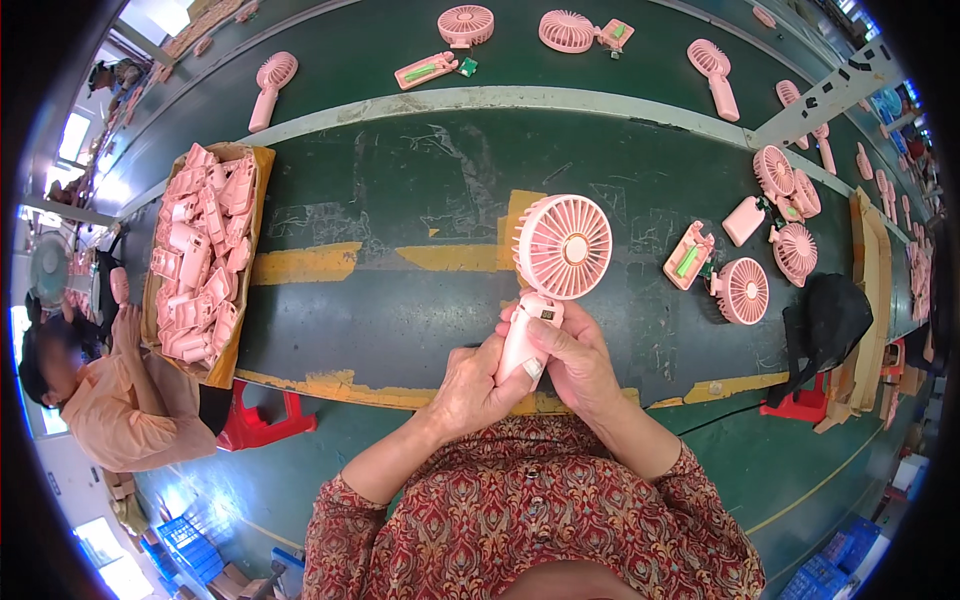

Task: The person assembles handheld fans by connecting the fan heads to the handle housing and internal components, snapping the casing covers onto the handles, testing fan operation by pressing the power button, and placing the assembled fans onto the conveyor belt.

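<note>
A pink handheld fan [566, 246] is held upright over the near edge of the green bench, its round grille facing up. My left hand [478, 378] is closed round the lower left of the fan's handle. My right hand [580, 358] wraps the handle from the other side, with the thumb lying across its front below a small dark display. A small pale patch shows near the handle's bottom end. To the right lie several pink fan heads, one of them [741, 291] next to an opened handle shell [689, 256] with a green part inside.
On the left a cardboard box [255, 235] holds many pink shell pieces. Behind a pale rail [430, 100], several fans lie on a green belt [350, 65]. A black bag [828, 325] sits at the right edge. A co-worker [125, 420] sits at left beside a red stool [262, 420].
</note>
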The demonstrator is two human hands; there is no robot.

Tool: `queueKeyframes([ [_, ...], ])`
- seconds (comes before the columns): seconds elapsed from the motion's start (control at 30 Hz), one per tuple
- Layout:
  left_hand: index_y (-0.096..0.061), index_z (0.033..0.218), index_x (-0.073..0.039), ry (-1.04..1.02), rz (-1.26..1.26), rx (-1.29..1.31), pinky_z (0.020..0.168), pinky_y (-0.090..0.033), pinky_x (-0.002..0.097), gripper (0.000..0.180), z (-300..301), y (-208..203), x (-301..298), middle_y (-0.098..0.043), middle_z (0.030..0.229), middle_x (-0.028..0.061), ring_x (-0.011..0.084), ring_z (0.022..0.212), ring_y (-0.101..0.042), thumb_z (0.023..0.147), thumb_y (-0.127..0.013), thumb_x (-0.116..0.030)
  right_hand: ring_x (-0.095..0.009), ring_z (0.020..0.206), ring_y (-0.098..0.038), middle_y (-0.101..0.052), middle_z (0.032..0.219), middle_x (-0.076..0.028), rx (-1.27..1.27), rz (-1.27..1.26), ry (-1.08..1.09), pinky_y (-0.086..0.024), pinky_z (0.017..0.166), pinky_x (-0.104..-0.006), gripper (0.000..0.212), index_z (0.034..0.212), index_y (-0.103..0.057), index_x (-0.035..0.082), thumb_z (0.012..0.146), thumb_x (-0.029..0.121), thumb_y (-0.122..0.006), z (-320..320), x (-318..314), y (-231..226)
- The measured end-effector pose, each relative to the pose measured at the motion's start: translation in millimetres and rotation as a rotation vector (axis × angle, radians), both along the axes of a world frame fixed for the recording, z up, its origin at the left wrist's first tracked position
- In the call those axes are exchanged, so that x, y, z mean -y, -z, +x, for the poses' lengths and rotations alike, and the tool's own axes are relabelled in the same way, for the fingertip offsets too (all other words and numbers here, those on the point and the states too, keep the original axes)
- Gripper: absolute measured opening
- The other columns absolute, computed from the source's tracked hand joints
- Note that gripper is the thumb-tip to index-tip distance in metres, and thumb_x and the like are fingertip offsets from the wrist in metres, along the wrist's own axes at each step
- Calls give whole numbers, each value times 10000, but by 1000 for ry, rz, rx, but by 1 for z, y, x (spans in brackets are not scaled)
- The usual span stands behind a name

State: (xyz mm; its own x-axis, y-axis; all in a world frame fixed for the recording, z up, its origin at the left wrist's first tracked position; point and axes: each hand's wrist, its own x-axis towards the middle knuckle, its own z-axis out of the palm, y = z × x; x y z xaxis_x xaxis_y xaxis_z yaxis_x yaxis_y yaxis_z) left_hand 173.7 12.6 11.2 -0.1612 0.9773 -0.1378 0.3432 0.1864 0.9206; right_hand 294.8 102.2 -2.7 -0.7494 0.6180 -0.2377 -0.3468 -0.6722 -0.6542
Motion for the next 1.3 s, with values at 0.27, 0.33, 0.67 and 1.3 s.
queueKeyframes([
  [0.27, -535, 961, 78, -74, -129, 266, 630, -501, 292, 253, -15, 2, -13, -633, 751, 92, 162, 671, -625, 867, -537, -157, -215, 1061, -547, -548, 1154, -144, 46, 15, -30, -450, 921, -352, 403, 1232, -437, 2, 892, 174, -568, -14, -18, 4],
  [0.33, -568, 982, 56, -190, -123, 378, 623, -483, 250, 203, -32, 0, -19, -608, 818, 49, 99, 684, -570, 862, -546, -107, -202, 1117, -509, -525, 1210, -127, 127, 170, -66, -410, 966, -329, 412, 1273, -409, 8, 928, 204, -519, -22, -27, 12],
  [0.67, -518, 1130, -77, -496, 338, -1267, 634, -485, 452, 371, -207, -45, -155, -575, 806, 169, 360, 724, -594, 774, -595, -146, -140, 823, -622, -623, 975, -95, 511, 689, -126, -524, 696, -253, 228, 1115, -528, 0, 945, 133, -455, -42, -56, 32],
  [1.3, -669, 857, 10, -212, -169, -437, 720, -501, 353, 246, -236, 34, -318, -661, 795, 170, 282, 782, -653, 701, -618, -173, -150, 777, -642, -638, 916, -98, 413, 755, -122, -535, 663, -266, 201, 1086, -536, 5, 936, 116, -463, -42, -53, 36],
])
